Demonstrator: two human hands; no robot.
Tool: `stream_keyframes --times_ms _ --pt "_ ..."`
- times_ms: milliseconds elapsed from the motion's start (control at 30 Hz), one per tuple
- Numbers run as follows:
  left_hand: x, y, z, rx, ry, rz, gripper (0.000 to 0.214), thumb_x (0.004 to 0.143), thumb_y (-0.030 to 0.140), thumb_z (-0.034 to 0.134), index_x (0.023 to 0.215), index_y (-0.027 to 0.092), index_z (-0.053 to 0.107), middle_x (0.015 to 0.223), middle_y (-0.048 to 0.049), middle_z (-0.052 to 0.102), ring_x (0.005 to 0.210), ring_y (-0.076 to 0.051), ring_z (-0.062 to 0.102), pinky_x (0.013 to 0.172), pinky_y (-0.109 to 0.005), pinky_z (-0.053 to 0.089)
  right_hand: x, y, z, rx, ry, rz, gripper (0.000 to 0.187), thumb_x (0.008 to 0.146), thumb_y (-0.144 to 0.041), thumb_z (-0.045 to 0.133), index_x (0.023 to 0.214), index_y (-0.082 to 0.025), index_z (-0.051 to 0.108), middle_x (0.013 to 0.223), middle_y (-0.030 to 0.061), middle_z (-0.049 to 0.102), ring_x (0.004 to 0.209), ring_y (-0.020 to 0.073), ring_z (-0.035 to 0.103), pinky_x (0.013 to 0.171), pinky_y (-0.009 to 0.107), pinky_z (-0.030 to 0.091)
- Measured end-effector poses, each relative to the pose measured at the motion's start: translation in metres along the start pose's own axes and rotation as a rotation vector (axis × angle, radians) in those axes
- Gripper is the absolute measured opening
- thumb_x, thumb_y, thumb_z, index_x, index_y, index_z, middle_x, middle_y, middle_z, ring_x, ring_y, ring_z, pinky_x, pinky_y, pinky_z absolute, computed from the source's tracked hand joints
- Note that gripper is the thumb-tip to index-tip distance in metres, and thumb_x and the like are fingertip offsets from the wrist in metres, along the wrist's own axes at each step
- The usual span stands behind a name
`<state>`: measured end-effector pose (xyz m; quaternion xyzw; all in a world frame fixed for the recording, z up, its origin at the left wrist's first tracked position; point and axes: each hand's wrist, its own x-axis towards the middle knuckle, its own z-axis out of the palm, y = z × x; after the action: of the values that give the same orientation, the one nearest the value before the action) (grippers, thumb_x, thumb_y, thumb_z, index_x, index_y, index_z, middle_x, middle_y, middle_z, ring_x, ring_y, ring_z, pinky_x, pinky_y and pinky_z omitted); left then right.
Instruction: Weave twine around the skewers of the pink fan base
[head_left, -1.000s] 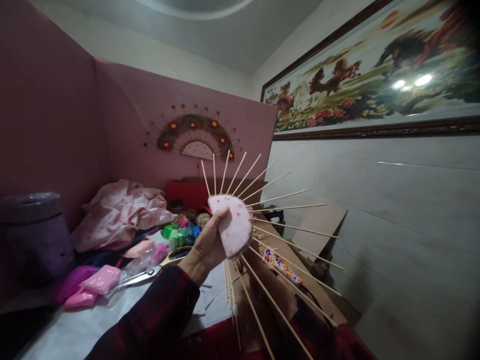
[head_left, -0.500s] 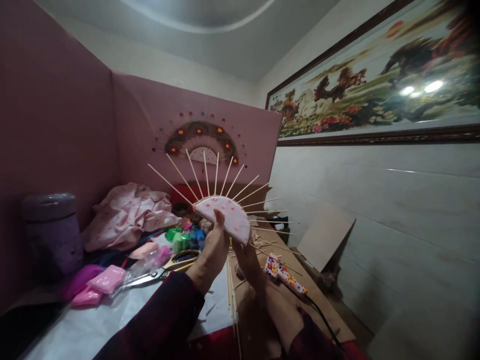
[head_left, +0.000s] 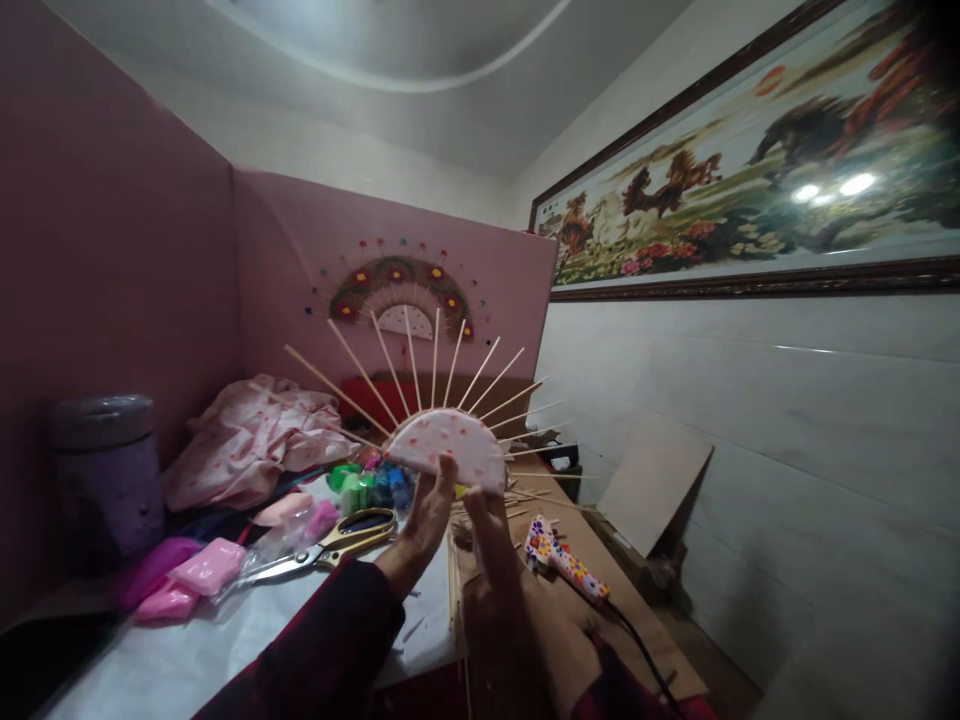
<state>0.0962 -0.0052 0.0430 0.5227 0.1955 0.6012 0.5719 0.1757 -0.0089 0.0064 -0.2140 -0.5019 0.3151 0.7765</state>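
Note:
A half-round piece covered in pink spotted fabric [head_left: 450, 440] is held up over the table, its flat edge toward me. Thin wooden sticks [head_left: 437, 355] fan out from its curved edge. My left hand [head_left: 431, 505] grips the flat edge, thumb on the front face and fingers hidden behind. At the lower right corner my right hand [head_left: 491, 525] holds the same piece, its fingers partly hidden. Beyond it, on a pink panel, hangs a finished-looking fan decoration [head_left: 401, 285] with flowers and a similar spotted half-round centre.
Gold-handled scissors [head_left: 352, 535] lie left of my hands, beside pink clay packs [head_left: 208, 567]. A flowered glue gun [head_left: 566, 560] with a black cord rests on cardboard at the right. Crumpled pink cloth [head_left: 259, 440] and a lidded tumbler [head_left: 105, 480] stand farther left.
The half-round piece has turned slightly anticlockwise and sits a little lower in view, its sticks turning with it. Both hands still hold it. The camera view has shifted slightly.

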Motion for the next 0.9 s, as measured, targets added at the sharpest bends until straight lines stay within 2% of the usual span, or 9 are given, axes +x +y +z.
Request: stream_keyframes --times_ms 67,133,200,267,400,600,733,800,900 --pt "-0.005 -0.01 0.0 0.103 -0.002 0.088 0.024 0.073 0.031 0.062 0.093 0.018 0.06 0.098 -0.0053 0.063 0.116 -0.02 0.042 0.101 -0.027 0.027 0.001 -0.002 0.003 0.253 0.07 0.155 0.053 0.068 -0.035 0.065 0.118 -0.024 0.048 0.109 0.002 0.059 0.106 0.0148 0.052 0.095 0.03 0.039" --pt "-0.007 -0.017 -0.001 0.146 -0.039 0.087 0.019 0.066 0.024 0.067 0.084 0.018 0.063 0.089 -0.0056 0.064 0.11 -0.023 0.046 0.098 -0.029 0.032 0.005 -0.007 0.001 0.43 0.097 0.361 0.045 0.069 -0.035 0.064 0.11 -0.02 0.053 0.1 0.0024 0.063 0.096 0.0146 0.058 0.087 0.029 0.046" --pt "-0.006 -0.019 -0.003 0.138 -0.066 0.071 0.026 0.061 0.02 0.07 0.085 0.019 0.063 0.088 -0.0056 0.064 0.109 -0.025 0.047 0.094 -0.032 0.037 0.011 -0.014 -0.006 0.551 0.137 0.539 0.032 0.072 -0.034 0.06 0.099 -0.017 0.058 0.089 0.0025 0.067 0.083 0.0142 0.062 0.081 0.029 0.049" --pt "-0.005 -0.017 -0.006 0.133 -0.093 0.082 0.036 0.058 0.02 0.071 0.094 0.021 0.062 0.095 -0.006 0.064 0.11 -0.025 0.047 0.092 -0.035 0.039 0.016 -0.018 -0.014 0.632 0.209 0.627 0.026 0.072 -0.031 0.059 0.093 -0.015 0.059 0.082 0.002 0.068 0.075 0.0144 0.063 0.076 0.03 0.051" --pt "-0.006 -0.006 -0.015 0.287 -0.13 0.175 0.038 0.06 0.022 0.069 0.098 0.021 0.063 0.103 -0.0064 0.062 0.103 -0.023 0.052 0.089 -0.035 0.041 0.023 -0.011 -0.027 0.604 0.314 0.652 0.023 0.073 -0.031 0.058 0.088 -0.015 0.06 0.075 0.0026 0.069 0.066 0.0148 0.064 0.064 0.028 0.052" --pt "-0.021 0.0 -0.038 0.443 -0.074 0.205 0.007 0.066 0.021 0.064 0.073 0.018 0.067 0.074 -0.0031 0.063 0.073 -0.016 0.057 0.073 -0.027 0.045 0.017 0.003 -0.025 0.567 0.211 0.652 0.025 0.074 -0.036 0.058 0.089 -0.016 0.062 0.075 0.0028 0.069 0.064 0.0139 0.064 0.064 0.028 0.052" --pt "-0.027 0.003 -0.051 0.52 0.025 0.31 0.001 0.064 0.019 0.066 0.063 0.019 0.066 0.082 -0.0036 0.06 0.083 -0.017 0.054 0.079 -0.027 0.041 0.009 -0.001 -0.018 0.554 0.14 0.688 0.028 0.075 -0.038 0.057 0.089 -0.015 0.062 0.073 0.0029 0.069 0.065 0.015 0.064 0.065 0.03 0.053" --pt "-0.027 0.003 -0.054 0.435 0.031 0.268 0.002 0.063 0.019 0.068 0.064 0.018 0.066 0.084 -0.0045 0.061 0.084 -0.017 0.055 0.078 -0.026 0.041 0.007 -0.004 -0.016 0.488 0.137 0.644 0.031 0.077 -0.041 0.054 0.091 -0.015 0.061 0.073 0.0026 0.067 0.068 0.0151 0.063 0.066 0.031 0.052" --pt "-0.027 0.002 -0.055 0.245 -0.033 0.083 0.012 0.064 0.024 0.069 0.067 0.015 0.063 0.064 -0.0022 0.06 0.061 -0.012 0.054 0.06 -0.022 0.043 0.007 -0.007 -0.015 0.407 0.145 0.554 0.032 0.083 -0.04 0.049 0.097 -0.013 0.057 0.086 0.0048 0.064 0.078 0.0142 0.061 0.071 0.032 0.051"
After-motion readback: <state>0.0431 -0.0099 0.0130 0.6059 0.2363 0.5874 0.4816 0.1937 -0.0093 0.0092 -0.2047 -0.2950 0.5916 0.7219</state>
